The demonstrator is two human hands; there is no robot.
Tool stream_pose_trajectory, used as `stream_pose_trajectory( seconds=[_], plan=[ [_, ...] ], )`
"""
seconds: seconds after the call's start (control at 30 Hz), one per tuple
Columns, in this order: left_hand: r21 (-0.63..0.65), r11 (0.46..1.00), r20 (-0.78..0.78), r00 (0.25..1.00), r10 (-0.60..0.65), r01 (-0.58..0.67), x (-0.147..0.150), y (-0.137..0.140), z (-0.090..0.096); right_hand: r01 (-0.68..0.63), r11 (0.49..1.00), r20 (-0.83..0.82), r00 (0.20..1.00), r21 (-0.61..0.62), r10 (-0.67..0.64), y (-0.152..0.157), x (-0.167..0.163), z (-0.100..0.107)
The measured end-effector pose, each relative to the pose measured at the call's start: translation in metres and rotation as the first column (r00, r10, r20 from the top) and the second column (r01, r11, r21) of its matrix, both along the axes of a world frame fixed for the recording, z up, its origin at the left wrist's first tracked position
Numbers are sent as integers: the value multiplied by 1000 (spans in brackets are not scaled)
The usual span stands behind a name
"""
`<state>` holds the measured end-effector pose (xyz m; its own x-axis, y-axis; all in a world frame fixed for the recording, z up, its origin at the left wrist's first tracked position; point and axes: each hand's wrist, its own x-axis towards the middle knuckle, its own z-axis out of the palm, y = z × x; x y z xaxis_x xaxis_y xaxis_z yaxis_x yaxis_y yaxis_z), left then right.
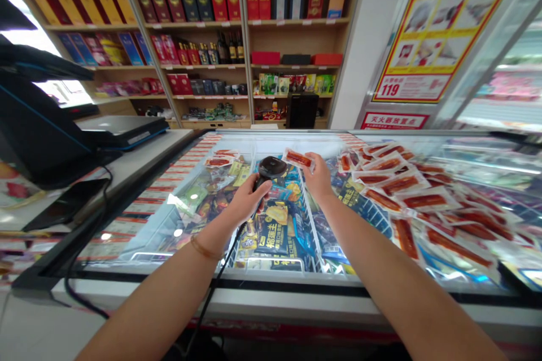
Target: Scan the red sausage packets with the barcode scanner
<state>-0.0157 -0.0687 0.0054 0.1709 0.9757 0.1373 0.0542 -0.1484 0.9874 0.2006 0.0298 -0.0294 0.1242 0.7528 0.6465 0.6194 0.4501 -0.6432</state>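
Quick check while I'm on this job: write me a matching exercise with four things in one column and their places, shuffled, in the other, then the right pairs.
Things
1. Black scanner
2. Single packet
3. Pile of packets
4. Red and yellow poster

Places
A. At the right part of the freezer
B. Gripped in the left hand
C. To the right of the wooden shelves
D. Held by the right hand

Right pairs: 1-B, 2-D, 3-A, 4-C
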Motion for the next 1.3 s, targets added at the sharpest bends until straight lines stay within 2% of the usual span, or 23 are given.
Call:
stream_pose_trajectory(
  seconds=[0.07, 0.13, 0.27, 0.4, 0.5, 0.6, 0.7, 0.83, 0.93, 1.07, 1.17, 1.3],
  plan=[
    [-7, 998, -28, 998, 60, -60, 0, 1, 0, 6, 1000, 17, 1000, -6, -6, 0, 0, -1],
    [-5, 985, -40, 984, 174, -174, -1, 3, 3, 26, 999, 14, 1000, -19, -26, 1, -2, -1],
    [-24, 926, 40, 925, 378, -378, -17, 4, 26, 20, 996, 7, 1000, -93, -19, 11, -17, 6],
    [18, 880, 48, 879, 474, -475, -62, 3, 56, -64, 987, -4, 998, -145, 64, 39, -58, 22],
    [51, 834, 45, 836, 547, -549, -103, -5, 67, -146, 979, -5, 989, -145, 146, 67, -107, 34],
    [42, 800, 51, 801, 596, -598, -136, -18, 67, -236, 961, 11, 971, -145, 240, 91, -164, 37],
    [12, 791, 54, 790, 610, -612, -155, -29, 60, -286, 941, 30, 955, -183, 296, 105, -212, 34],
    [-22, 801, 54, 800, 598, -598, -165, -33, 50, -176, 934, 113, 969, -311, 220, 111, -242, 26],
    [-37, 818, 75, 815, 575, -574, -160, -30, 48, -129, 927, 151, 970, -351, 192, 111, -238, 23],
    [-75, 849, 122, 840, 529, -524, -137, -22, 48, -112, 940, 191, 965, -321, 180, 105, -203, 22],
    [-103, 884, 163, 869, 467, -456, -108, -15, 50, -48, 959, 256, 959, -278, 122, 94, -156, 18],
    [-121, 927, 211, 903, 375, -356, -59, -6, 52, 162, 952, 373, 926, -259, -56, 69, -70, 10]
  ],
)
